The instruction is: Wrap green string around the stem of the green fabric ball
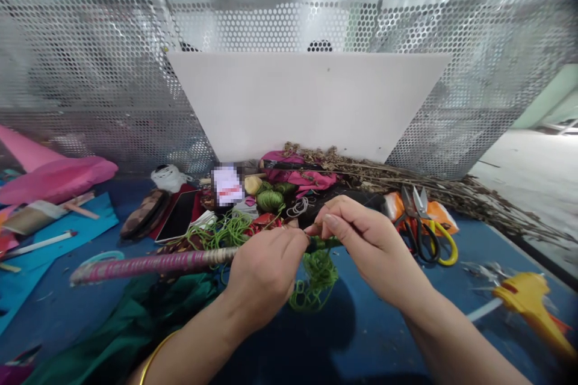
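Near the middle of the view, my left hand (271,271) is closed round the right end of a long stick (158,264) wrapped in pink and whitish material, which points left. Close beside it, my right hand (361,240) has thumb and forefinger pinched together; what lies between them is too small to make out. The fingertips of both hands nearly meet. A tangle of green cord (318,274) hangs just below them, and more green cord (230,228) lies behind the stick. Dark green cloth (130,319) is under the stick at the left.
Scissors (418,222) with black and yellow handles lie right of my hands, before dried branches (487,198). A yellow glue gun (533,301) sits at the far right. A phone (178,216) and pouch (144,213) lie left. Behind stands a white board (311,102).
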Motion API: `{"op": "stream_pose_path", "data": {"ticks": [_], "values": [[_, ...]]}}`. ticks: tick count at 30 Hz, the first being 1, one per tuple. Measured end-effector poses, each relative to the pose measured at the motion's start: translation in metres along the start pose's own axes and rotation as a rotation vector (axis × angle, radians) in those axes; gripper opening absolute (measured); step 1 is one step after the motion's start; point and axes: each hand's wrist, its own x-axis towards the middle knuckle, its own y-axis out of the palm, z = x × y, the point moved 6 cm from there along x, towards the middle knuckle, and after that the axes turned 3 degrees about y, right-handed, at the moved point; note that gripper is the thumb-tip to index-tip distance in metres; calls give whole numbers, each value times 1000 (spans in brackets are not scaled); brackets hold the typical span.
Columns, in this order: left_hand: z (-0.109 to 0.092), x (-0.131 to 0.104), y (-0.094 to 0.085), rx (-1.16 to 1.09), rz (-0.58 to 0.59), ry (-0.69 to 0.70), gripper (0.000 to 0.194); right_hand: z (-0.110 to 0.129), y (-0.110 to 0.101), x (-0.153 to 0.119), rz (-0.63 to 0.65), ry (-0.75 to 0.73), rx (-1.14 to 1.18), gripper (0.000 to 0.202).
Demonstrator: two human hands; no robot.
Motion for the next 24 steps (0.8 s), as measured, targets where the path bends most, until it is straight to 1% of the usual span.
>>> {"op": "stream_pose_path", "data": {"ticks": [6,13,17,20,24], "values": [[0,0,0,12,-23,25,17,4,3,-2,-5,-33,-20,25],[-4,-2,0,65,-24,63,15,0,5,-1,-24,-18,-89,22],[-7,-2,1,110,-36,103,21,-2,6,0,-13,-18,-110,24],[-8,0,0,131,-45,142,26,-4,6,1,-13,-10,-111,25],[-6,1,-4,93,-74,139,21,-5,8,2,16,12,-61,23]]}}
